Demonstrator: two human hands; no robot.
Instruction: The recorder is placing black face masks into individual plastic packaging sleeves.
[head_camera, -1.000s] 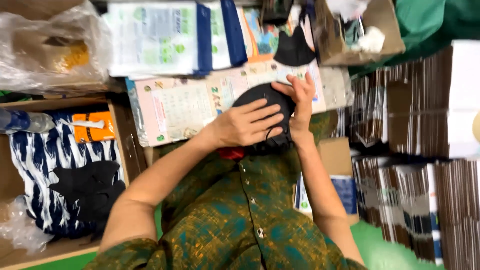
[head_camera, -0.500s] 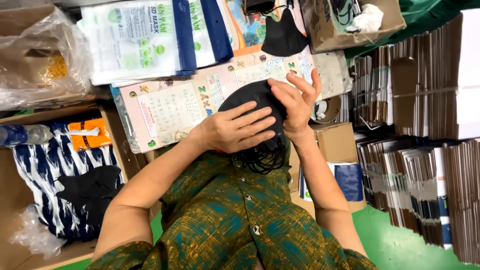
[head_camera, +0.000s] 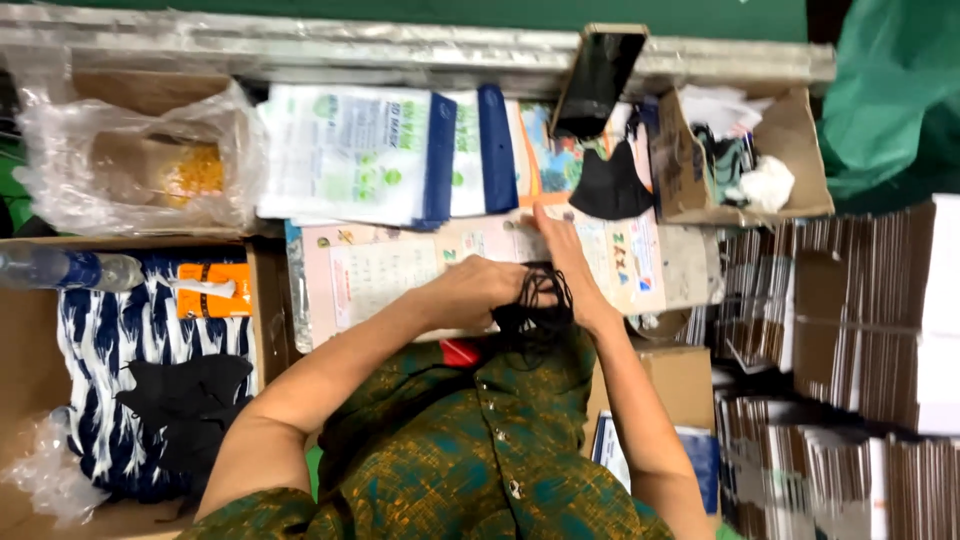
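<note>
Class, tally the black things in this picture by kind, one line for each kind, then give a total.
Black bundle with loops, held between the left hand and the right hand: 1
Black face mask lying flat: 1
Black phone propped up: 1
Pile of black fabric in the box at left: 1
Total: 4

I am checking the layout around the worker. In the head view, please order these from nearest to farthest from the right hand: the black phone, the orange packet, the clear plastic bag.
From the right hand:
1. Black phone, propped at the back edge, just beyond the fingertips.
2. Orange packet, in the box on the left.
3. Clear plastic bag, far back-left corner.
</note>
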